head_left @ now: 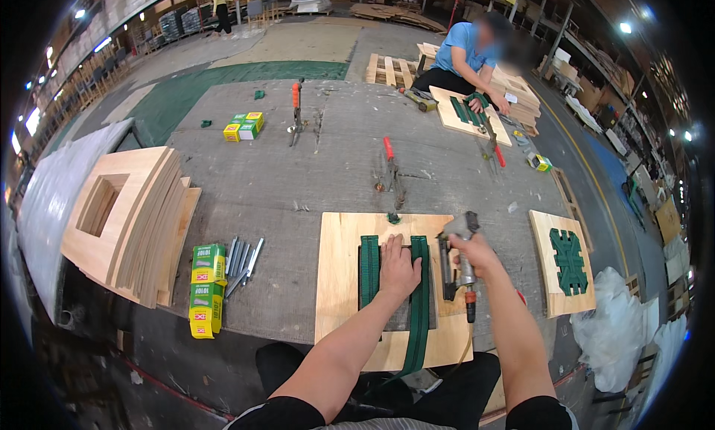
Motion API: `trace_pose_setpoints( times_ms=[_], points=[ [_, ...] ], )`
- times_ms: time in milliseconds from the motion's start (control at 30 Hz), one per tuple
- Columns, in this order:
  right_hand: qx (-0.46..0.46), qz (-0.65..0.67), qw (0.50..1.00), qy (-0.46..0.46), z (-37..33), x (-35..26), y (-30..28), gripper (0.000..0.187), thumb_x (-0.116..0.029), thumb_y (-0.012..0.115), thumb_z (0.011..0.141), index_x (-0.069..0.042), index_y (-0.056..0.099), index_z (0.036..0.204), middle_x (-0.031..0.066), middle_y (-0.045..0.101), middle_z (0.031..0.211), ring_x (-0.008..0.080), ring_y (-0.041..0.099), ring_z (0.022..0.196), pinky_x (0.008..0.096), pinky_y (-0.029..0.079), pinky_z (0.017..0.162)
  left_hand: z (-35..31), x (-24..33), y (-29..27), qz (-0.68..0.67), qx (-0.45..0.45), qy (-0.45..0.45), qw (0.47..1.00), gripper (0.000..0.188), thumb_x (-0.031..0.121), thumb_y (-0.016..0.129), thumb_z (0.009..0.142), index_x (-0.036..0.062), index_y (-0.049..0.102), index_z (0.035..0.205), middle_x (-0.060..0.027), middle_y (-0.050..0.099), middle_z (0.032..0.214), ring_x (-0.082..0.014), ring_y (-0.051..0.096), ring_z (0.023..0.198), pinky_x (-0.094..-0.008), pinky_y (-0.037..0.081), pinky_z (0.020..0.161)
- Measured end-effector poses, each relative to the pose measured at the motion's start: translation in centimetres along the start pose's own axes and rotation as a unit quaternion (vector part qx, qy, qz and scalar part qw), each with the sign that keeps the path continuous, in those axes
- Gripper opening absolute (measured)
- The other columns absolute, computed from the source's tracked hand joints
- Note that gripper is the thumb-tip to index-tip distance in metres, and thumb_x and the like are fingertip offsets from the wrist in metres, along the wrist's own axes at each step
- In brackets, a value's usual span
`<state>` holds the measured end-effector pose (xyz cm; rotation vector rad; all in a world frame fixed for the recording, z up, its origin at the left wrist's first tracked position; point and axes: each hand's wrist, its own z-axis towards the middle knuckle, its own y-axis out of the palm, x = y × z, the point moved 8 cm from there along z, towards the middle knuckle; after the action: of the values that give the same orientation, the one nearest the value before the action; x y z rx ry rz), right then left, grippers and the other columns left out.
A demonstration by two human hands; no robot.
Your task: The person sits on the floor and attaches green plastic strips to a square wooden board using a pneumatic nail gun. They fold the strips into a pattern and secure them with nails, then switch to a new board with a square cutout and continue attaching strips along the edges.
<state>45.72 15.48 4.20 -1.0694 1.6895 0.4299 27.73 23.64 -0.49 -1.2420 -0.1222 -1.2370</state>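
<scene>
In front of me lies a square wooden panel point(339, 262) with a cut-out in its middle. Green webbing straps point(419, 311) run lengthwise over the opening, and one trails past the near edge toward my lap. My left hand point(400, 270) rests on the panel between two straps, fingers stretched out. Gripped in my right hand point(478, 257) is an air staple gun point(468, 225), held over the panel's right side beside the right strap. Its hose runs down from the handle end toward me. The gun's tip is too unclear to tell whether it touches the wood.
Left of the panel are metal staple strips point(242, 260) and green-yellow boxes point(207, 290), beyond them stacked wooden frames point(130, 221). A red-handled toggle clamp point(389, 151) stands behind the panel. At right lies a webbed panel point(570, 262). A co-worker point(465, 58) handles another panel across the table.
</scene>
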Motion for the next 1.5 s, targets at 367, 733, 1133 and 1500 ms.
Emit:
trace_pose_setpoints(
  times_ms=[367,733,1133,1500],
  points=[
    [0.126,0.107,0.979,0.123,-0.7,11.5,-16.5,0.036,-0.034,0.077,0.096,-0.004,0.067,0.113,0.0083,0.068,0.087,0.0225,0.066,0.066,0.0386,0.055,0.054,-0.5,1.8,1.4,0.014,-0.039,-0.005,0.999,0.032,0.030,0.077,0.090,0.0003,0.065,0.087,-0.0246,0.042,0.156,-0.0462,0.029,0.152,-0.0573,0.019,0.127],
    [0.107,0.060,0.984,-0.126,-11.0,11.2,-12.8,0.041,-0.023,0.076,0.096,0.002,0.066,0.128,0.0124,0.073,0.105,0.0180,0.071,0.085,0.0318,0.056,0.072,1.2,2.7,1.5,-0.008,-0.046,-0.107,0.993,0.028,0.030,0.080,0.087,0.0029,0.073,0.083,-0.0233,0.044,0.159,-0.0437,0.035,0.150,-0.0545,0.028,0.123],
    [-0.177,0.279,0.941,0.072,-17.8,16.9,0.4,0.047,-0.038,0.046,0.112,0.001,0.056,0.136,0.0178,0.070,0.119,0.0283,0.072,0.108,0.0393,0.060,0.083,-21.7,11.1,1.9,-0.527,-0.345,-0.373,0.681,0.037,0.027,0.047,0.113,-0.0005,0.061,0.132,-0.0135,0.074,0.118,-0.0270,0.072,0.103,-0.0418,0.059,0.089],
    [-0.104,0.326,0.931,0.125,-24.8,21.1,7.1,0.032,-0.031,0.044,0.114,-0.003,0.059,0.111,-0.0006,0.054,0.075,0.0109,0.044,0.055,0.0286,0.036,0.051,-31.7,9.4,-2.6,0.003,-0.549,-0.029,0.835,0.038,0.038,0.064,0.103,0.0012,0.074,0.101,-0.0165,0.073,0.081,-0.0244,0.073,0.077,-0.0398,0.053,0.069]
  ],
)
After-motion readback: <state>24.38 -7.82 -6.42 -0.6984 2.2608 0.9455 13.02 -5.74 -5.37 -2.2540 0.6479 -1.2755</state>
